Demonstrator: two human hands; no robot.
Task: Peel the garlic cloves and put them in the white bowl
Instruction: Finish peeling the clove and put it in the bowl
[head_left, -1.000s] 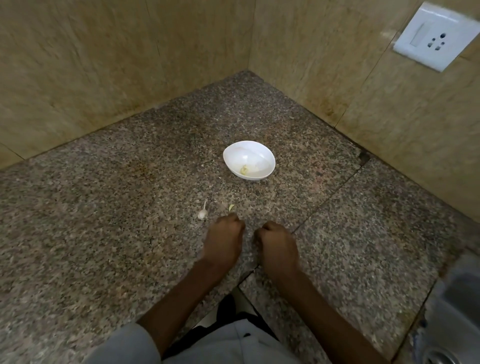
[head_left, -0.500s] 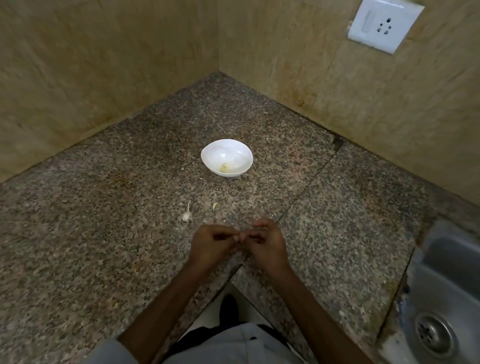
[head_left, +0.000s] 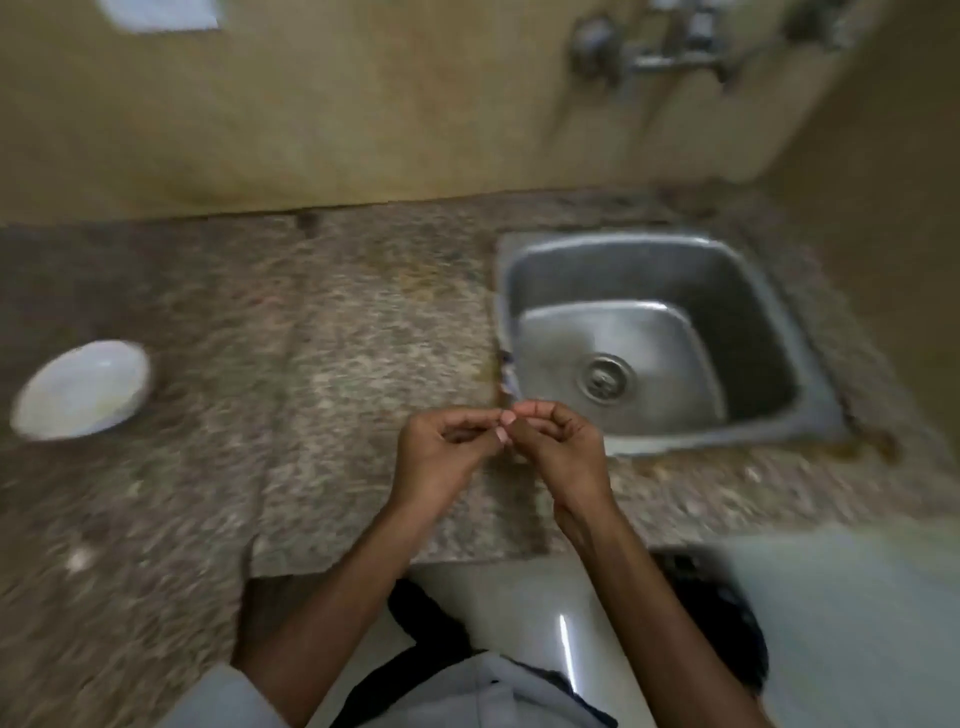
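Far left on counter (head_left: 363, 338), bowl (head_left: 80, 389); at right, well apart, sink (head_left: 649, 270) sunk into it. Behind sink, on wall (head_left: 363, 114), tap (head_left: 670, 52). Before sink's near-left corner, left hand (head_left: 441, 457) and right hand (head_left: 563, 452), fingertips (head_left: 506, 417) meeting.

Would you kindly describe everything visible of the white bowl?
The white bowl is small, shallow and round, glossy like ceramic, blurred by motion. It sits upright on the speckled granite counter at the view's far left, well apart from the steel sink. A faint yellowish trace shows inside; nothing else touches it.
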